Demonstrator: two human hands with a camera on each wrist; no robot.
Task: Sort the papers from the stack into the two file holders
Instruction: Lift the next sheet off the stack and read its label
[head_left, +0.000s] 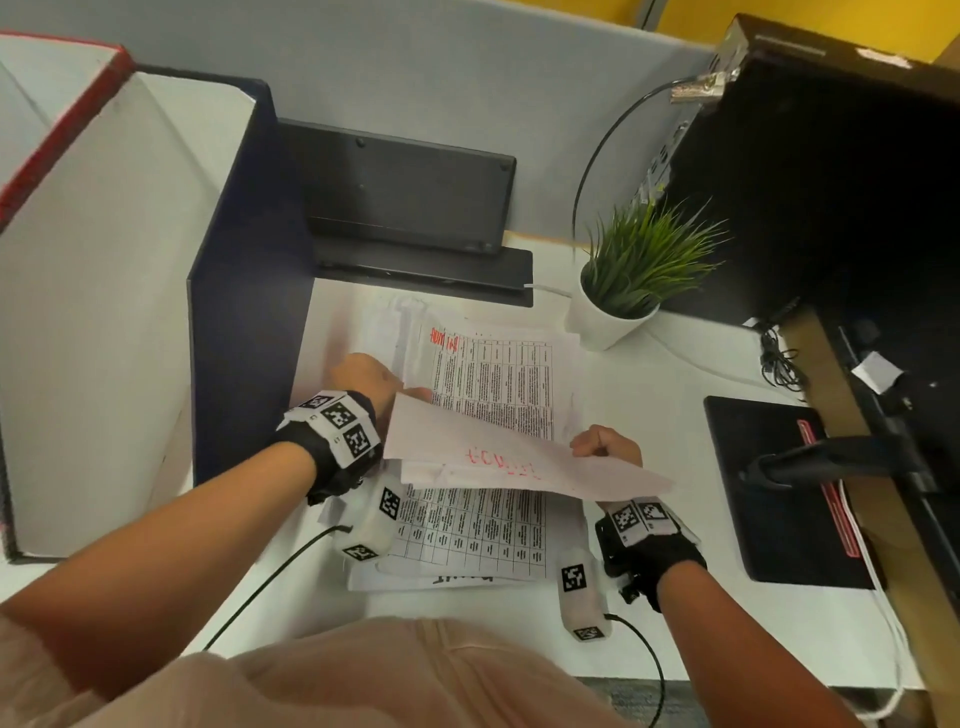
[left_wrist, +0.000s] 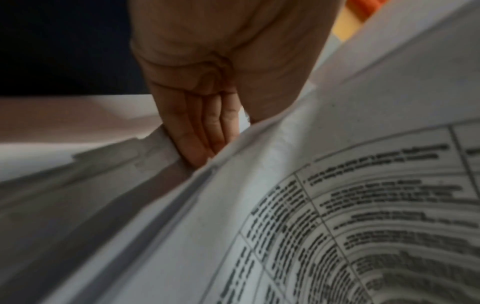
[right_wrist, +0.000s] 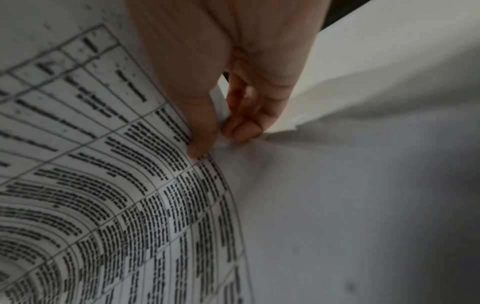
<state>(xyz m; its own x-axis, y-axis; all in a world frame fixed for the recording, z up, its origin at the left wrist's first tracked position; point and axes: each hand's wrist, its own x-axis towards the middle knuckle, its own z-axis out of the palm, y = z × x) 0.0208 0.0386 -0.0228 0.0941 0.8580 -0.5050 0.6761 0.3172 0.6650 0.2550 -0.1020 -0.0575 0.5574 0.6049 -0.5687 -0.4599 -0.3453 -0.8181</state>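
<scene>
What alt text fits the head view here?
Both hands lift a sheet with red handwriting off the paper stack on a white desk: left hand at its left edge, right hand at its right. Two file holders stand left, a potted plant behind.

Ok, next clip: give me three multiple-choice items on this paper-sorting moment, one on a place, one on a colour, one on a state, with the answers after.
1. Where is the potted plant?
A. behind the paper stack, to its right
B. inside a file holder
C. on the person's lap

2. What colour is the handwriting on the lifted sheet?
A. blue
B. red
C. green

3. What is the right hand doing?
A. resting flat on the desk
B. holding a pen
C. pinching the lifted sheet

Answers: 1 A, its white pot stands beyond the stack's far right corner. 2 B, red marker shows through. 3 C, thumb and fingers grip its edge.
</scene>
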